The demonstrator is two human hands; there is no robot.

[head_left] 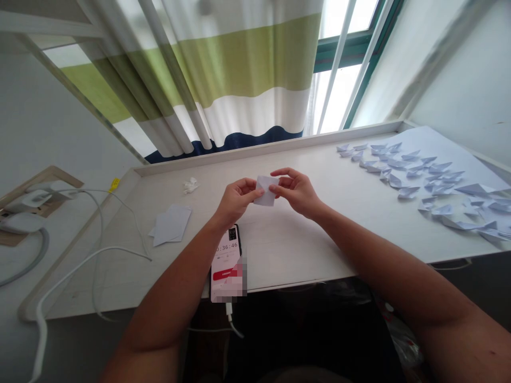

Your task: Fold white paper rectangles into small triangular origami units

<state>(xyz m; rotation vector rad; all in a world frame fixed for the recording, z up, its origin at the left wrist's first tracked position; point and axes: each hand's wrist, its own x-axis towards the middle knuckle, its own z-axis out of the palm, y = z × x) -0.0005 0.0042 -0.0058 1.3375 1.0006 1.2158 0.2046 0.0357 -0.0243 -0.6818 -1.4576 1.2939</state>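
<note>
Above the middle of the white desk I hold a small folded sheet of white paper (265, 196) between both hands. My left hand (236, 201) pinches its left edge, thumb lying on the near face. On the other side my right hand (296, 190) grips the upper right edge between thumb and fingers, its index finger stretched out above the paper. The fingers behind the sheet are partly hidden. Many folded paper boats (411, 167) stand in rows to the right of my right hand. A small stack of flat paper sheets (171, 225) lies left of my left hand.
A phone (225, 266) showing a timer lies by the desk's front edge, plugged into a cable (229, 311). Crumpled white paper (190, 185) sits at the back left. White cables (93, 252) run from a power strip (34, 205) across the left side. A raised rim (239, 151) borders the desk's back.
</note>
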